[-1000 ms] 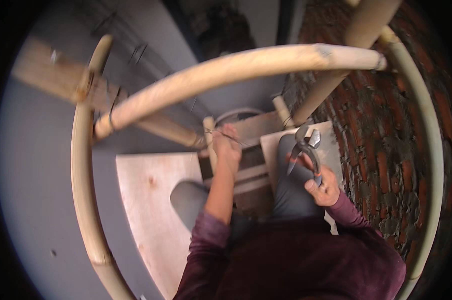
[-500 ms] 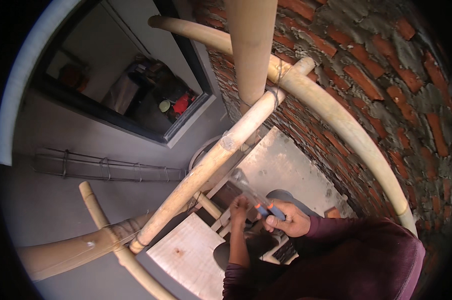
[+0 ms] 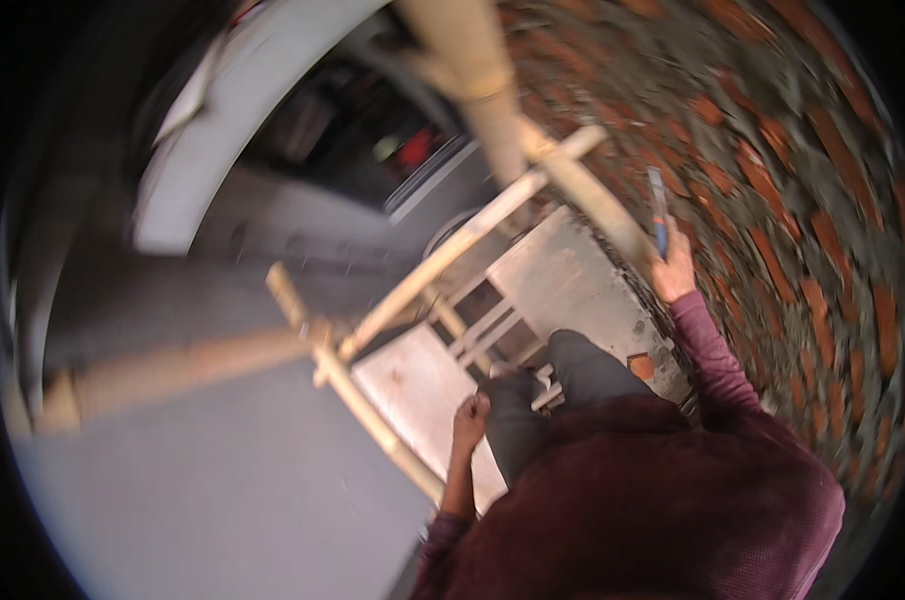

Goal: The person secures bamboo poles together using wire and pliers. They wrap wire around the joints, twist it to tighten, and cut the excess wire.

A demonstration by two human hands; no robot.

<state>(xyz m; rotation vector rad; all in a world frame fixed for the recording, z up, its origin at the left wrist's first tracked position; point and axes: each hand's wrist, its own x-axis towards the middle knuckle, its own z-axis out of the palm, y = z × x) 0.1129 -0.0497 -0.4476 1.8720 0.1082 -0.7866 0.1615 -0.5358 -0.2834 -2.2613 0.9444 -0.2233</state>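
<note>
My right hand [image 3: 676,268] is raised at the right beside the brick wall [image 3: 738,190], close to a bamboo pole [image 3: 608,215]. Its fingers wrap round a hand tool [image 3: 661,220] with a blue and orange handle and a slim, pale metal end pointing up. Blur hides the tool's exact kind. Lower down, my left hand [image 3: 470,422] is closed in front of my dark trousers, over a pale wooden board [image 3: 413,385]. What its fingers hold, if anything, is hidden.
Bamboo poles [image 3: 443,258] cross in front of me, tied where they meet. A second pale board [image 3: 563,255] lies along the wall, with a brick piece [image 3: 641,366] near it. A dark-framed window [image 3: 428,180] stands at the upper left beside a grey wall [image 3: 233,480].
My right hand has moved up and right with the tool, away from my left hand, toward the brick wall. My left hand has dropped slightly. The whole view has shifted and blurred.
</note>
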